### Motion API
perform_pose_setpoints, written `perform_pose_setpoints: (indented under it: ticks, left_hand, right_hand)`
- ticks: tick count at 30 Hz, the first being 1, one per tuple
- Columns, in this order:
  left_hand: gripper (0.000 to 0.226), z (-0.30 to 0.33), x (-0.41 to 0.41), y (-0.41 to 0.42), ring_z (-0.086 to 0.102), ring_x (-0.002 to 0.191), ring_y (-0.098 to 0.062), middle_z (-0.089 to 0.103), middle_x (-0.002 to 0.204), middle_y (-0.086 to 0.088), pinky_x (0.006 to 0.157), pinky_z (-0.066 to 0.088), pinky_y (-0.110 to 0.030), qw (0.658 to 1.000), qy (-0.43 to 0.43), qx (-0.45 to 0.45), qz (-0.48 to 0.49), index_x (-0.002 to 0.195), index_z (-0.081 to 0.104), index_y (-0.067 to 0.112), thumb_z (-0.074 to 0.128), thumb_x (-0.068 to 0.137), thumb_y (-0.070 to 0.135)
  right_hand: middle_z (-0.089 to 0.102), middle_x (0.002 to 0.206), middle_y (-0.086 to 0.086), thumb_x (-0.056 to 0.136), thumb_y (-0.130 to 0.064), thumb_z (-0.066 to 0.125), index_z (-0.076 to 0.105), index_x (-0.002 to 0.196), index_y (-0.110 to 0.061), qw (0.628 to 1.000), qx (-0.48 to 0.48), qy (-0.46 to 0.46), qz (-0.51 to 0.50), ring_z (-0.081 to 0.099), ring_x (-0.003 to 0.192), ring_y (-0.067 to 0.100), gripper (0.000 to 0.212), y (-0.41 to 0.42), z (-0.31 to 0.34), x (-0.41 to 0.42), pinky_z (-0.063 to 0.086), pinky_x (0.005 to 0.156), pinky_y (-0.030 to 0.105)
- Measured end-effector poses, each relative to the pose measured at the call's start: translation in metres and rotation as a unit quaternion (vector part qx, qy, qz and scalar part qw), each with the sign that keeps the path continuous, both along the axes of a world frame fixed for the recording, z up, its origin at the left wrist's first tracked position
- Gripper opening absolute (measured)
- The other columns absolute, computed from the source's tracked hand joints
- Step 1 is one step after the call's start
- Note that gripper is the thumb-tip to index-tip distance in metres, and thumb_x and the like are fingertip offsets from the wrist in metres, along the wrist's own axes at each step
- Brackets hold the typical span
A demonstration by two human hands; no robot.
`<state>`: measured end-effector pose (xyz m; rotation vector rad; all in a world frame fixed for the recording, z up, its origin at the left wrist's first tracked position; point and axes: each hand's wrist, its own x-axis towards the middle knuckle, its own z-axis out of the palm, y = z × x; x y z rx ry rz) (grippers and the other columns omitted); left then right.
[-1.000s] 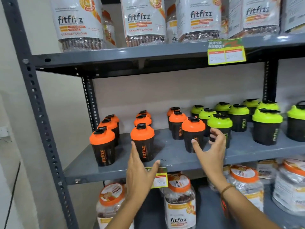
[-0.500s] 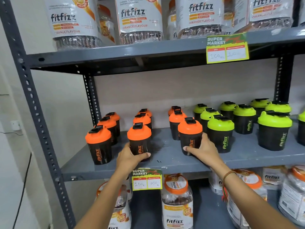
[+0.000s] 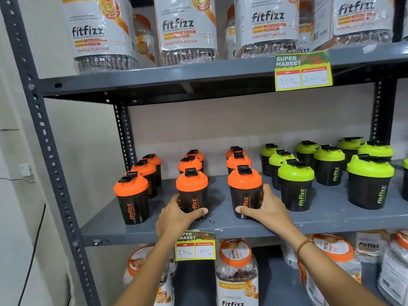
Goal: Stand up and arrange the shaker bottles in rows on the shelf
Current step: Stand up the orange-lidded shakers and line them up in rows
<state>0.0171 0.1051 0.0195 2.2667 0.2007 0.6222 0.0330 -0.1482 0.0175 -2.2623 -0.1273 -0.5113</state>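
L hand wrapped round mid front orange shaker; R hand round next one right, near shelf edge. Both gripped low, prob. firmly. To be slid level w/ left front shaker, kept upright.

The shelf is matt grey painted metal. The shaker bottles look like smooth dark plastic with glossy orange or green lids. The price tags are paper. The jars are clear shiny plastic.

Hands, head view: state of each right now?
Left hand: closed around the middle front orange-lid shaker.
Right hand: closed around the right front orange-lid shaker.
Both shakers stand upright on the shelf.
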Motion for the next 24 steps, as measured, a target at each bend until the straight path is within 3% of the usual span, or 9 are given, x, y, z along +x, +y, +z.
perform_pose_setpoints:
  ticks: [4, 13, 16, 19, 21, 24]
  left_hand:
    - [0.096, 0.0, -0.001, 0.003, 0.062, 0.108, -0.023, 0.068, 0.117, 0.003, 0.086, 0.053, -0.046, 1.0, -0.003, -0.001, -0.012, 0.121, 0.053, 0.03, 0.067, 0.042, 0.083]
    - [0.08, -0.002, 0.003, 0.008, 0.062, 0.106, -0.021, 0.067, 0.117, 0.003, 0.086, 0.052, -0.04, 0.999, -0.001, -0.026, -0.044, 0.118, 0.053, 0.025, 0.079, 0.054, 0.066]
    - [0.084, -0.003, 0.006, 0.012, 0.061, 0.108, -0.019, 0.064, 0.115, 0.007, 0.091, 0.05, -0.04, 0.996, 0.016, -0.054, -0.075, 0.121, 0.051, 0.025, 0.084, 0.052, 0.061]
    - [0.09, 0.0, 0.013, 0.035, 0.055, 0.114, -0.013, 0.058, 0.124, 0.009, 0.101, 0.041, -0.035, 0.964, 0.109, -0.132, -0.205, 0.128, 0.046, 0.023, 0.091, 0.052, 0.039]
    - [0.078, 0.003, 0.018, 0.053, 0.051, 0.121, -0.011, 0.056, 0.131, 0.008, 0.108, 0.034, -0.036, 0.945, 0.164, -0.102, -0.265, 0.131, 0.047, 0.025, 0.085, 0.063, 0.026]
    - [0.055, 0.003, 0.021, 0.062, 0.04, 0.135, -0.019, 0.047, 0.145, 0.001, 0.112, 0.03, -0.037, 0.959, 0.153, -0.024, -0.236, 0.14, 0.043, 0.023, 0.059, 0.088, 0.013]
  right_hand:
    - [0.067, 0.123, 0.0, 0.051, -0.075, 0.075, 0.042, 0.11, -0.027, 1.0, 0.002, 0.005, 0.005, 0.064, 0.11, 0.025, 0.083, -0.001, 0.001, 0.0, 0.054, 0.088, 0.046]
    - [0.065, 0.126, 0.002, 0.06, -0.059, 0.084, 0.044, 0.114, -0.023, 1.0, 0.015, 0.0, 0.016, 0.063, 0.112, 0.023, 0.076, -0.001, 0.0, -0.002, 0.053, 0.087, 0.039]
    - [0.063, 0.13, 0.001, 0.056, -0.066, 0.082, 0.043, 0.122, -0.024, 1.0, 0.013, 0.0, 0.021, 0.061, 0.117, 0.023, 0.088, -0.002, -0.001, -0.001, 0.052, 0.092, 0.041]
    - [0.051, 0.143, -0.001, 0.045, -0.078, 0.079, 0.034, 0.141, -0.026, 0.998, 0.047, -0.005, 0.045, 0.053, 0.128, 0.022, 0.118, -0.006, -0.001, -0.001, 0.047, 0.103, 0.044]
    - [0.043, 0.149, -0.001, 0.048, -0.081, 0.074, 0.03, 0.148, -0.028, 0.994, 0.1, -0.028, 0.046, 0.048, 0.132, 0.021, 0.121, -0.005, 0.001, -0.004, 0.044, 0.107, 0.048]
    - [0.045, 0.145, -0.002, 0.068, -0.077, 0.065, 0.038, 0.146, -0.026, 0.978, 0.158, -0.136, 0.018, 0.052, 0.126, 0.017, 0.097, 0.003, 0.009, -0.014, 0.049, 0.102, 0.045]
